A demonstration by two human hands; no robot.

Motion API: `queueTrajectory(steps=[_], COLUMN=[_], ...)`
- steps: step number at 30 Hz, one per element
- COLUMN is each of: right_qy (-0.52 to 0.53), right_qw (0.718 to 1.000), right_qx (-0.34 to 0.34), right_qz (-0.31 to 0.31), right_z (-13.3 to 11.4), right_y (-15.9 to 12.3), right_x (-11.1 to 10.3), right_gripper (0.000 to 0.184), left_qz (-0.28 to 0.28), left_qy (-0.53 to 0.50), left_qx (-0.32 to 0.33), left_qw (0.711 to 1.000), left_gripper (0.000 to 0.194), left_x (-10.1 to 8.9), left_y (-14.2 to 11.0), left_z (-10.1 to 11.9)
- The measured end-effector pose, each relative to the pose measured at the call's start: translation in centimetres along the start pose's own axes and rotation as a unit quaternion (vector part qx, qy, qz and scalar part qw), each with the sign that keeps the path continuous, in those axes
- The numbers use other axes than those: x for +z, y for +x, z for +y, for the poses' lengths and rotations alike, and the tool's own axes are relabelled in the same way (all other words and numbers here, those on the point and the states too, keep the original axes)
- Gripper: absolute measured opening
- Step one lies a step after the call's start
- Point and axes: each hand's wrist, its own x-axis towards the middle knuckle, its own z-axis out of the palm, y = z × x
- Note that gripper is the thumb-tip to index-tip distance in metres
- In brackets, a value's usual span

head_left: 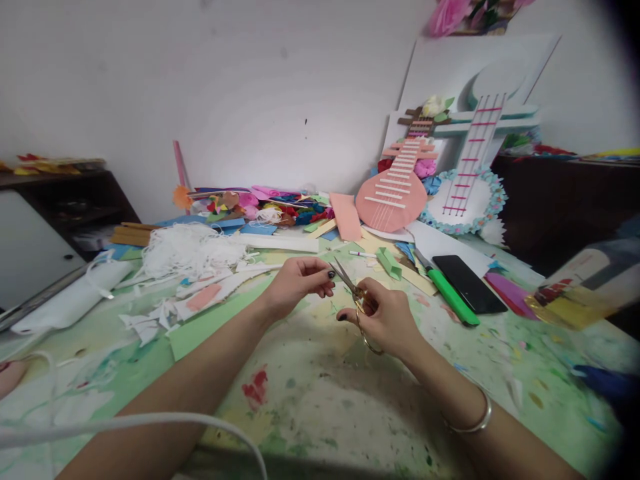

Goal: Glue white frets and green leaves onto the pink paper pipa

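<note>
My right hand [385, 313] grips a pair of scissors [351, 283] by the gold handles, its blades parted and pointing up to the left. Close to the blade tips, my left hand [305, 283] has thumb and fingers pinched together; whatever is between them is too small to make out. Both hands are over the middle of the paint-stained table [300, 400]. Just beyond them lie a folded green paper piece [389, 264] and a white pen [363, 254].
Right of my hands are a green utility knife [453, 297], a black phone [469, 283] and a blurred bottle [585, 283]. A heap of white string [187, 253] and paper scraps [150, 320] lie left. Paper lutes [393, 197] lean at the back. A white cable [190, 419] crosses in front.
</note>
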Motion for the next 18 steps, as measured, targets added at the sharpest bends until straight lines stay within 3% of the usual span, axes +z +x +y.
queueTrajectory(steps=[18], right_qy=[-0.013], right_qw=[1.000], right_qx=[-0.017], right_qz=[0.021], right_z=[0.38], right_y=[0.10], right_x=[-0.01], right_gripper=[0.040], left_qz=[-0.005], left_qy=[0.000], left_qx=[0.013], left_qw=[1.000], left_gripper=[0.022], left_x=[-0.01], left_y=[0.01], left_z=[0.02])
